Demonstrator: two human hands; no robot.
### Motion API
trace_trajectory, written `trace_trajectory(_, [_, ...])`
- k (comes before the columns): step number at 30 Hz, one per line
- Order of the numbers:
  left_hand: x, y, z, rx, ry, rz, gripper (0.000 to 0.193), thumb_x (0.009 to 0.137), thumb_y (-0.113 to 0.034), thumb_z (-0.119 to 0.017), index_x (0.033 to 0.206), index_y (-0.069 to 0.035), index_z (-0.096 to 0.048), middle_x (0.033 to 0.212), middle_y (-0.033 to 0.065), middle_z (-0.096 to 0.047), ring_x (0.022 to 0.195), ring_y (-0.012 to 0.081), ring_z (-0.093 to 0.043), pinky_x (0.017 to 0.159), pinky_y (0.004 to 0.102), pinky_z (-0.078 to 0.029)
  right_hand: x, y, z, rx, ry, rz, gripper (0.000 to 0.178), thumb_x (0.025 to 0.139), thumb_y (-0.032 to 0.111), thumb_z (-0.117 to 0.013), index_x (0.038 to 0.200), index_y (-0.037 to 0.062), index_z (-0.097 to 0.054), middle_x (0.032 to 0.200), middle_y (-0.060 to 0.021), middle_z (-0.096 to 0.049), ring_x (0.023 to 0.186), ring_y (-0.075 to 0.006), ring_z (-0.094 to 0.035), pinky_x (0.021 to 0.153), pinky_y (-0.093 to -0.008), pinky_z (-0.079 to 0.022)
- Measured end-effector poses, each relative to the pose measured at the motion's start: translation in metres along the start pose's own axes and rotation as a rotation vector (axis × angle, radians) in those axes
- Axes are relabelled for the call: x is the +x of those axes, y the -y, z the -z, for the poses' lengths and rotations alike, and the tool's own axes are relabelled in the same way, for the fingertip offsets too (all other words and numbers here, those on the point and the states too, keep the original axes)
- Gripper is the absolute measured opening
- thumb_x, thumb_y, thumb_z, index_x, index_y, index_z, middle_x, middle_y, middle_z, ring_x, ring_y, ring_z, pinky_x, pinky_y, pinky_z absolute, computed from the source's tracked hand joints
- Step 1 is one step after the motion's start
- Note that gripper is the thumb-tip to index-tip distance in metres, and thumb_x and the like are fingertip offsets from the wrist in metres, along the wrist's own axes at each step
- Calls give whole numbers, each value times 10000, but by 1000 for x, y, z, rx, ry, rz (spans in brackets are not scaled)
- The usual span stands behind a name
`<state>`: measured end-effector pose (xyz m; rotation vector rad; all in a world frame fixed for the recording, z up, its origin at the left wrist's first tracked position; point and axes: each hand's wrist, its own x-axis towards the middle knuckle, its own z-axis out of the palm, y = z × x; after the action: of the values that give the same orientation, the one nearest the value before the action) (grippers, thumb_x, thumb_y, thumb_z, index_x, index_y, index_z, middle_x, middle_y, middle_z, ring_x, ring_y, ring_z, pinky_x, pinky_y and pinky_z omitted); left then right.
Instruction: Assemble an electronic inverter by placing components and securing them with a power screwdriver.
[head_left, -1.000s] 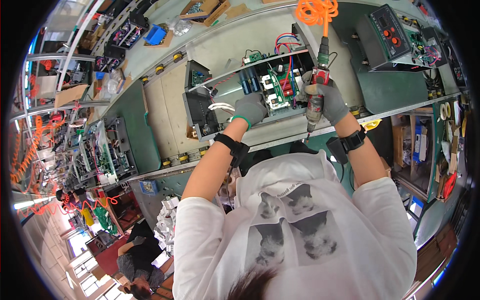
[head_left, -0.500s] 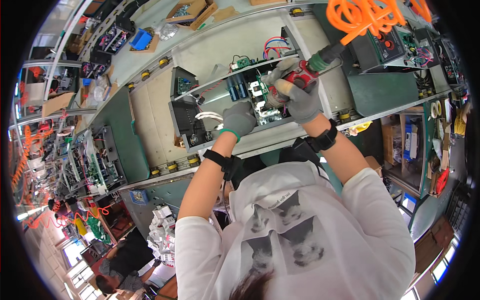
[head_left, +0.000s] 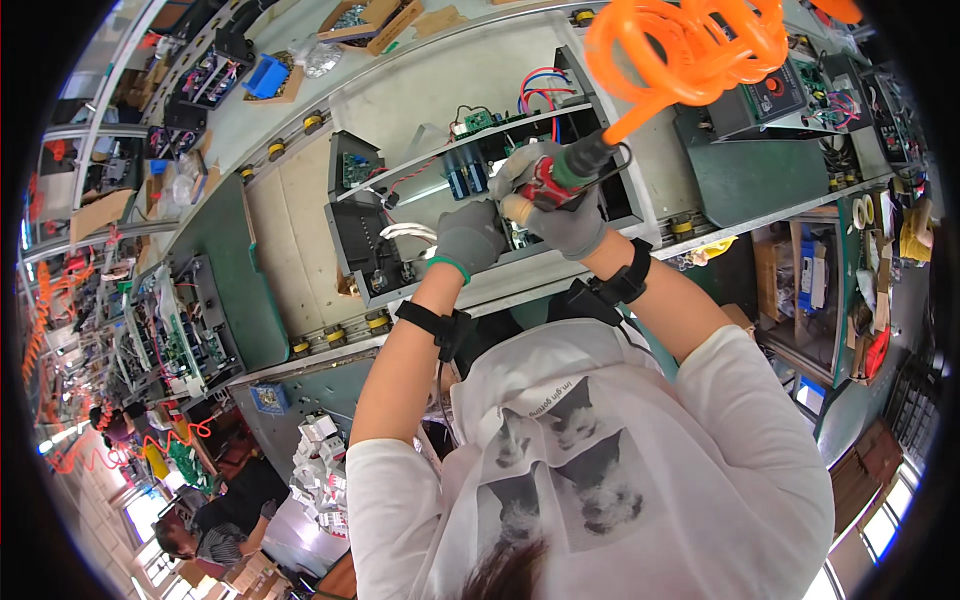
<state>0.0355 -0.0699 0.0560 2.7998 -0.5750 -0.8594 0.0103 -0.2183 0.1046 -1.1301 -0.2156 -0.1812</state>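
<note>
Since half a second ago, the right hand (head_left: 565, 222) has brought the red power driver (head_left: 548, 187) nearer to the left hand (head_left: 470, 238), and the orange hose (head_left: 648, 114) has swung along. Now the right fingers are wrapped around the driver, tipped over the open metal case (head_left: 352, 235), which sits under both hands. The left fingers are curled at its front side, just beside the driver; whether they pinch anything, one cannot tell. White wires (head_left: 405, 230) lie to the left of those fingers, and dark round cans (head_left: 466, 178) stand just past them. The driver's tip is hidden. To do this well, the person should probably hold the driver straight, push gently, keep the left fingers away from the tip, and let the hose hang loose.
</note>
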Motion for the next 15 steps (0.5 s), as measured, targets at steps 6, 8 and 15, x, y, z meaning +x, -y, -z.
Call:
trace_trajectory(6, [8,19,-22,-23,-140,-192,286,760,-327,-606,1007,-184,-625,946,76,-672,912,278,-633,826,425,-447,2,-5,-16,-113,103,-73,333,666,-108,-651,943,42,-547,861,-47,-596,788,-128,-564,724,-300,-478])
trace_trajectory(8, [6,21,-26,-24,-246,-241,292,760,-342,-611,1015,-201,-622,958,65,-672,915,273,-634,825,423,-454,7,-1,-16,-164,127,-119,332,660,-96,-654,945,48,-561,845,-35,-592,782,-121,-554,720,-296,-471])
trace_trajectory(15, [7,26,-28,-52,-298,-299,340,760,-368,-620,1069,-229,-597,979,36,-669,910,262,-636,803,366,-496,11,-2,-21,-302,140,-138,300,646,15,-693,926,40,-589,783,-22,-598,690,-94,-534,653,-258,-464])
